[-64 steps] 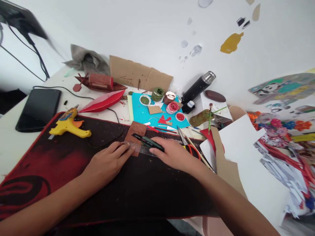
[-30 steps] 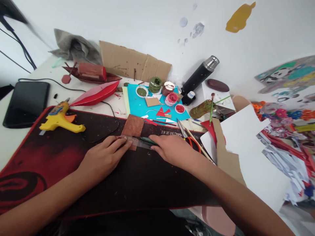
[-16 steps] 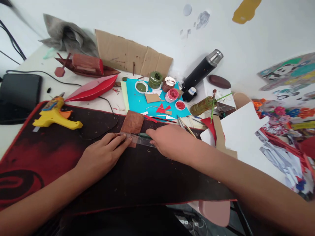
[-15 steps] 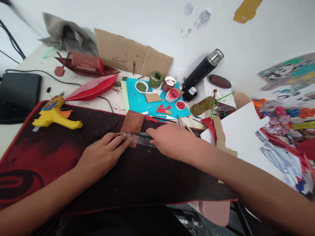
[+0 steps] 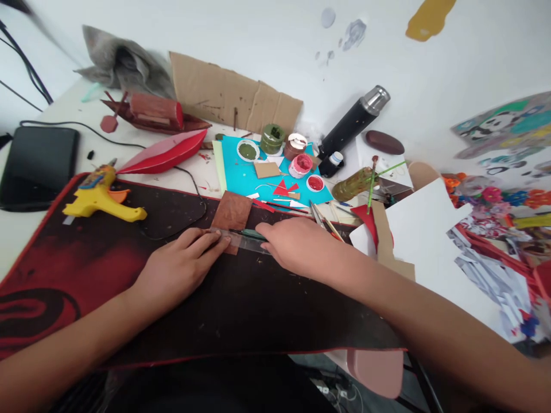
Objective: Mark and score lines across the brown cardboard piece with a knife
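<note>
While left hand [image 5: 178,263] half-open on ruler [image 5: 248,243], right hand [image 5: 297,244] around cutter [image 5: 253,233]

Right hand [image 5: 297,244] wraps the green cutter [image 5: 253,233], hiding all but its front, and that dark tip out at nine o'clock is too small to make out! Same hand masks the three o'clock end of the clear strip [image 5: 247,244]; the left hand [image 5: 178,267] covers the other, plus part of the brown piece [image 5: 231,212]. Scissors [image 5: 315,215] at one o'clock from the right hand, handles mostly blocked! Top edge clips the yellow patch [image 5: 430,20], right edge slices the panda picture [image 5: 495,126] past two, and cables [image 5: 340,393] at five blur into gloom.
</note>
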A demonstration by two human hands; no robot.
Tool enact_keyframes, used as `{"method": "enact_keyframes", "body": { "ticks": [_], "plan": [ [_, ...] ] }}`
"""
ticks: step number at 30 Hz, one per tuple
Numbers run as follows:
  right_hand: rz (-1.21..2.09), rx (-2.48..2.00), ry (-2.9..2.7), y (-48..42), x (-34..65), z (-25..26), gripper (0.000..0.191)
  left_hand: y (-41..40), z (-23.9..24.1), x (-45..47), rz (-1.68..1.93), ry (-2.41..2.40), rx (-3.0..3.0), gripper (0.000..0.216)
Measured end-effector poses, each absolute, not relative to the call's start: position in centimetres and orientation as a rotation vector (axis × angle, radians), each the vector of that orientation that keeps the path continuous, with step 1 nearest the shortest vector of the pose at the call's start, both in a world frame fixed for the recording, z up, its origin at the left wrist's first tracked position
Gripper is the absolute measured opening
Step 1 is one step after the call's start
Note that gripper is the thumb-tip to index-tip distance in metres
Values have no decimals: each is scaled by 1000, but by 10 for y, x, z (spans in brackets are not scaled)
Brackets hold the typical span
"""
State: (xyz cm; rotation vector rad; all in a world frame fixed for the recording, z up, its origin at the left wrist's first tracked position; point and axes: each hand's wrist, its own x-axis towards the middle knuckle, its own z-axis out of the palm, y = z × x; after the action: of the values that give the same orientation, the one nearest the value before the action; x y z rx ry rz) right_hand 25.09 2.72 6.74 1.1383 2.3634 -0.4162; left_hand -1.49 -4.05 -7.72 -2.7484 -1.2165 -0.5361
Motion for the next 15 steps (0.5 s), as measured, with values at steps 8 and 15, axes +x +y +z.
{"method": "enact_keyframes", "body": {
  "ticks": [8,15],
  "plan": [
    [-393,1167,2363,24,262,69,23,-41,-79,-16,-552,-1253,-2768,43],
    [-442,1186,2325,23,262,72,24,-41,-76,-16,-527,-1271,-2759,42]
  ]
}}
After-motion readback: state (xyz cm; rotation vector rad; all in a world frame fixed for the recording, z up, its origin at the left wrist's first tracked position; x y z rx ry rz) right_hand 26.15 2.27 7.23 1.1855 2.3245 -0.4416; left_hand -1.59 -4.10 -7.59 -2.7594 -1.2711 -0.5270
